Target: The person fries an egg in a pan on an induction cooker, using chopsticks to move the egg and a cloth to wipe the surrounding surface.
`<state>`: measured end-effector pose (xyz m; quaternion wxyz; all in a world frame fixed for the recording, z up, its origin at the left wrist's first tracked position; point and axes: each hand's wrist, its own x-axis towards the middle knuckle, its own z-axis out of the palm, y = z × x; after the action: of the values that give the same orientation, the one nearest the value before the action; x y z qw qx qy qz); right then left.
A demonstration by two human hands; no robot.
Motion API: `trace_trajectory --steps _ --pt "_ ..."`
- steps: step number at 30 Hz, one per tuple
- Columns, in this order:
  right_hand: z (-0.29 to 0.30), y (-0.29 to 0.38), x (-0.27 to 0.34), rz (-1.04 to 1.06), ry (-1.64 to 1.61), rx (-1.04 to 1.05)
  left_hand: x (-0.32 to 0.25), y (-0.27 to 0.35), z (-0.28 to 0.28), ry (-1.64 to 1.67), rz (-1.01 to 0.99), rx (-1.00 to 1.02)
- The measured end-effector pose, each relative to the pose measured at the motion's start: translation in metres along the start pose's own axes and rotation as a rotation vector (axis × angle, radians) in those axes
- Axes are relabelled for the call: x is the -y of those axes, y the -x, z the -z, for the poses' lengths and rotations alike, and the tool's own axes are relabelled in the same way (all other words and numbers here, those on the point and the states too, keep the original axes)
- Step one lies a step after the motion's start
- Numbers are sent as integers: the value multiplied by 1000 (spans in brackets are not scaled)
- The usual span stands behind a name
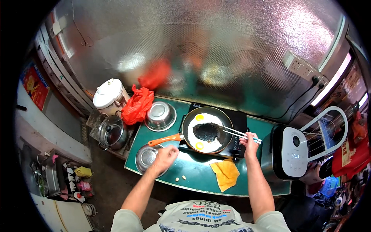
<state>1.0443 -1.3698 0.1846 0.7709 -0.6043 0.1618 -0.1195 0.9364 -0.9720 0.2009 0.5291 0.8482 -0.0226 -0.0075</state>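
A frying pan point(185, 116) with an orange handle point(164, 139) rests on a black induction cooktop point(239, 127). In it, fried eggs point(191, 127) with two yolks form a ring of white around a dark bare patch. My right hand point(249, 142) grips a pair of chopsticks point(237, 133), whose tips reach the egg white at the pan's right side. My left hand point(167, 157) is held near the pan handle with fingers curled and nothing visible in it; whether it touches anything is unclear. Under that hand and forearm lies a metal bowl point(144, 156).
An upturned metal basin point(160, 116), red plastic bag point(137, 105), lidded glass-topped pot point(111, 132) and white cooker point(108, 94) stand left. An orange cloth point(225, 175) and small pale pieces point(183, 177) lie near the front edge. A rice cooker point(285, 153) stands right.
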Motion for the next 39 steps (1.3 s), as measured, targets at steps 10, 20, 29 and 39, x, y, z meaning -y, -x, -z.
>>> trace_trajectory --steps 10,20,29,39 --pt "-4 -17 3 2 -40 10 -7 103 -104 210 202 323" --pt "-13 -33 4 60 -4 37 -2 121 -130 213 246 410" --pt "-24 -58 3 39 103 59 -8 119 -126 195 248 374" --pt "-54 -75 -16 -39 38 26 -2 120 -118 208 295 337"
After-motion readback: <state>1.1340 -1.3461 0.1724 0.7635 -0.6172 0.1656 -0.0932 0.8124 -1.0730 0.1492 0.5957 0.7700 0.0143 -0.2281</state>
